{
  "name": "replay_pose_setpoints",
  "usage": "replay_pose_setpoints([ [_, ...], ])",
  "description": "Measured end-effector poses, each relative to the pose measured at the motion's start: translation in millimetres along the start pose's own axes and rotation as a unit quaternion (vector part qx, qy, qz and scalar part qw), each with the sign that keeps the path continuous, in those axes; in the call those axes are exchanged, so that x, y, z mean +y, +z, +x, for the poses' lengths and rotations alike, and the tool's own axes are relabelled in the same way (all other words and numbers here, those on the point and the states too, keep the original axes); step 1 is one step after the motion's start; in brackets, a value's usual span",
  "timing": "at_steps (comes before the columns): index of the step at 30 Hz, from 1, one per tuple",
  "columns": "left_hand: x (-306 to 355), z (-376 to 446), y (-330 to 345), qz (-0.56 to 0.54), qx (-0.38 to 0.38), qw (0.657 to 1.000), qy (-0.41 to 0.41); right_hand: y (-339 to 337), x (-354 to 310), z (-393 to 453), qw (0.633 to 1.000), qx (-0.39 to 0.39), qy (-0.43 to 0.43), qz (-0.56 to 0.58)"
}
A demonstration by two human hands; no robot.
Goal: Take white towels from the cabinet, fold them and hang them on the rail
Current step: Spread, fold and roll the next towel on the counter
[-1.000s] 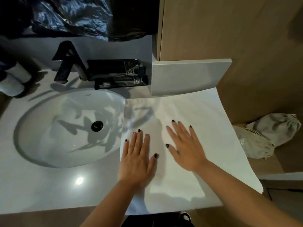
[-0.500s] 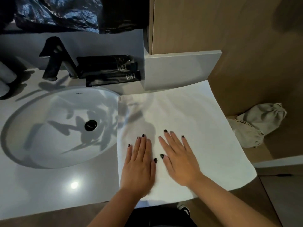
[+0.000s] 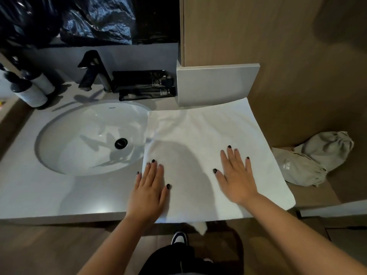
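The near edge of the white towel (image 3: 200, 135) is partly covered by both wrists, and a small corner is seen hanging below the counter (image 3: 59, 195) edge. The print on the black tubes (image 3: 145, 86) behind the basin cannot be read; the two pump bottles (image 3: 31, 90) at far left are dim and cut off. The towel is soft, matte and roughly rectangular, spread flat on the smooth grey counter just right of the glossy oval sink (image 3: 89, 139), its left edge overlapping the rim. A crumpled beige cloth bag (image 3: 317, 157) lies to the right on a wooden surface. The left hand (image 3: 149, 191) is laid flat at the towel's left edge, fingers straight and together. The right hand (image 3: 236, 175) is pressed palm-down further right, fingers slightly spread; nothing is gripped by either
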State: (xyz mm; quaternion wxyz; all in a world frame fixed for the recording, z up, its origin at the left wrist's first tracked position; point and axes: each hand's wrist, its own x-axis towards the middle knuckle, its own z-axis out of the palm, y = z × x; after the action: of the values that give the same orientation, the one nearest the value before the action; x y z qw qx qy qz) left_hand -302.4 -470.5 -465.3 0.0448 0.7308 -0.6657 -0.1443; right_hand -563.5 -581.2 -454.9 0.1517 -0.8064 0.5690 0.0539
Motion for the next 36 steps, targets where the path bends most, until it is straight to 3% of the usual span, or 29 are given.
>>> replay_pose_setpoints([
  [4, 24.5, -36.3, 11.7, -0.037, 0.016, 0.995, -0.096, -1.1, -9.7, -37.1, 0.998, -0.025, -0.063, -0.007],
  [8, 50.1, -75.9, 26.4, -0.082, 0.03, 0.988, -0.129, 7.2, -2.7, -72.1, 0.992, -0.037, -0.115, -0.038],
  [11, 68.9, -98.2, 35.6, -0.241, 0.1, 0.945, -0.198, 8.8, 0.3, -90.2, 0.991, -0.034, -0.123, -0.028],
  [15, 80.6, -84.7, 31.7, -0.508, 0.165, 0.776, -0.335, 12.9, -12.9, -113.2, 0.99, 0.004, -0.088, 0.109],
  [19, 75.6, -62.8, 28.4, -0.738, 0.12, 0.517, -0.416, 26.3, -30.3, -139.5, 0.964, 0.077, -0.118, 0.225],
  [21, 76.1, -65.0, 30.3, -0.776, 0.091, 0.453, -0.428, 35.6, -39.8, -147.7, 0.947, 0.119, -0.124, 0.27],
  [23, 77.4, -71.8, 29.2, -0.792, 0.076, 0.419, -0.438, 38.5, -51.8, -150.7, 0.922, 0.102, -0.038, 0.372],
  [27, 75.6, -82.3, 12.7, -0.814, 0.07, 0.408, -0.406, 41.8, -76.2, -143.6, 0.776, 0.025, 0.212, 0.593],
  [32, 76.0, -96.1, -0.2, -0.819, 0.054, 0.429, -0.378, 49.9, -109.8, -132.6, 0.439, -0.021, 0.303, 0.846],
  [34, 74.7, -100.3, -2.7, -0.822, 0.037, 0.433, -0.368, 53.4, -121.1, -128.6, 0.377, -0.027, 0.306, 0.874],
  [36, 74.5, -103.7, -5.0, -0.823, 0.021, 0.437, -0.361, 56.9, -132.0, -124.3, 0.356, -0.041, 0.303, 0.883],
])
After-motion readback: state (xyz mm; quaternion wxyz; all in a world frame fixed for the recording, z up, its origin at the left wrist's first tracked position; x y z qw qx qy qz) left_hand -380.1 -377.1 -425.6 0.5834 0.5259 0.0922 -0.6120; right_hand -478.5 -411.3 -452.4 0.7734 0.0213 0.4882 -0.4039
